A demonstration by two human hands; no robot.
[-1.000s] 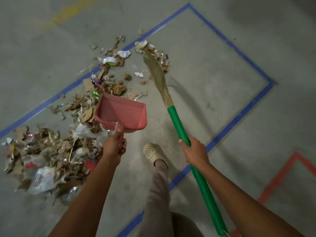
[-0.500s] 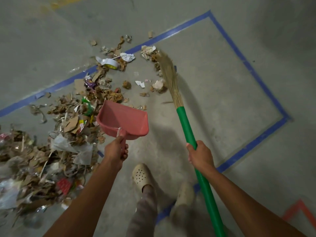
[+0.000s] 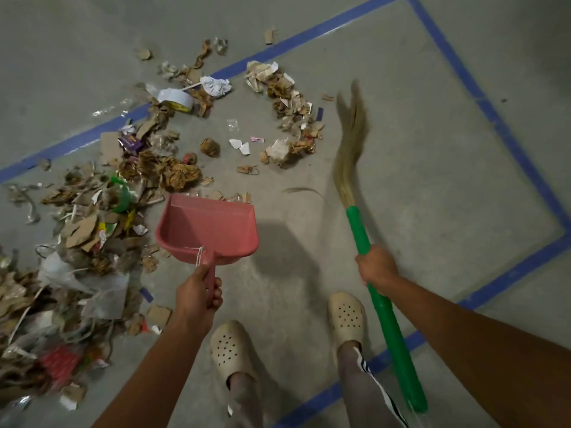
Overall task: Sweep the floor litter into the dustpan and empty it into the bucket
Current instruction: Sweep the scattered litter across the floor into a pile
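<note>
View from a head camera, looking down at a grey concrete floor marked with blue tape lines. The person's left hand is wrapped around the handle of a pink dustpan, whose open mouth faces away from the person toward the rubbish. The pan looks empty, and its shadow on the floor to the right suggests it is held slightly raised rather than set down. The right hand grips the green shaft of a broom. The straw bristles point away from the person and are blurred, just right of a small cluster of paper scraps. Most of the litter lies in a broad heap to the left of the pan (torn cardboard, crumpled paper, plastic film, bits of wrapper). It spreads from the lower left edge of the view up to a roll of tape near the far blue line. A few loose pieces sit between the heap and the small cluster. Two cream clogs are visible at the bottom, between the arms. No bucket is in view. Judging by this, the task is at an early stage: the rubbish is only partly gathered, nothing has gone into the pan, and all of the scooping and emptying remains to be done.
</note>
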